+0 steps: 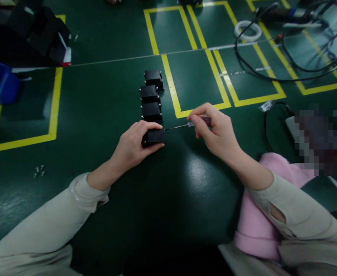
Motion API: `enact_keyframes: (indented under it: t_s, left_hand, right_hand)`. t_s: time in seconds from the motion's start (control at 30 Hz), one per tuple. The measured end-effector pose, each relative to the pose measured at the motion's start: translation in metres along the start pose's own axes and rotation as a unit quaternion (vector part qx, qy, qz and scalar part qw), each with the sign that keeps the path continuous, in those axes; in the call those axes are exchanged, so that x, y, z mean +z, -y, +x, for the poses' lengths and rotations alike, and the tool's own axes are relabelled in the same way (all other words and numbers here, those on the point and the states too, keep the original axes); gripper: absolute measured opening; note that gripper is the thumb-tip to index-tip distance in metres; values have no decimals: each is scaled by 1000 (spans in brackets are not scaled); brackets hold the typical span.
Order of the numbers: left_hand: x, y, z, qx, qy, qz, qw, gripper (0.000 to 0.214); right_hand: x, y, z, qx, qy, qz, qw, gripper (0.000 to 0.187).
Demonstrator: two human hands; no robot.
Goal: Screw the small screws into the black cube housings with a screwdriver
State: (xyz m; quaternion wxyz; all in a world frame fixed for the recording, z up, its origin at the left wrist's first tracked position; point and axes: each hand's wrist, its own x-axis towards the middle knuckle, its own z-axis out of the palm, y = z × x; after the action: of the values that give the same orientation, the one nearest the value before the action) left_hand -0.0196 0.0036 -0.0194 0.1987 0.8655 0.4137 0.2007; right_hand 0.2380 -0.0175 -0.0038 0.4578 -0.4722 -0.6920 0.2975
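My left hand (134, 143) is closed round a small black box (154, 137) lying on the dark green table (105, 103). My right hand (213, 128) pinches the purple handle of a small screwdriver (185, 125), held level. Its thin shaft points left and its tip meets the right side of the box. Three more black boxes (150, 94) stand in a row just behind the held one.
Several small screws (39, 171) lie at the left. A blue bin (0, 84) and black parts sit at the far left. Black cables (286, 73) and a white tape roll (247, 30) lie at the back right. Yellow lines mark the table. A pink cloth (257, 222) rests under my right forearm.
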Motion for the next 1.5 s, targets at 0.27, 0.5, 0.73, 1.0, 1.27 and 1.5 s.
enact_keyframes:
  t_s: [0.27, 0.5, 0.73, 1.0, 1.27, 1.5]
  left_hand:
    - [0, 1, 0, 11, -3, -1, 1000, 38]
    - [0, 1, 0, 2, 0, -2, 1000, 39]
    - [0, 1, 0, 6, -4, -1, 1000, 38]
    - [1, 2, 1, 15, -8, 1, 1000, 37]
    - [-1, 1, 0, 9, 1, 0, 1000, 38]
    - [1, 2, 1, 22, -13, -1, 1000, 37]
  right_hand:
    - [0, 1, 0, 6, -4, 4, 1000, 10]
    - [1, 0, 0, 0, -11, -4, 1000, 14]
    - [1, 0, 0, 7, 1, 1, 1000, 13]
    - [0, 2, 0, 2, 0, 2, 1000, 10]
    - [0, 1, 0, -2, -8, -4, 1000, 13]
    - [1, 1, 0, -6, -4, -3, 1000, 15]
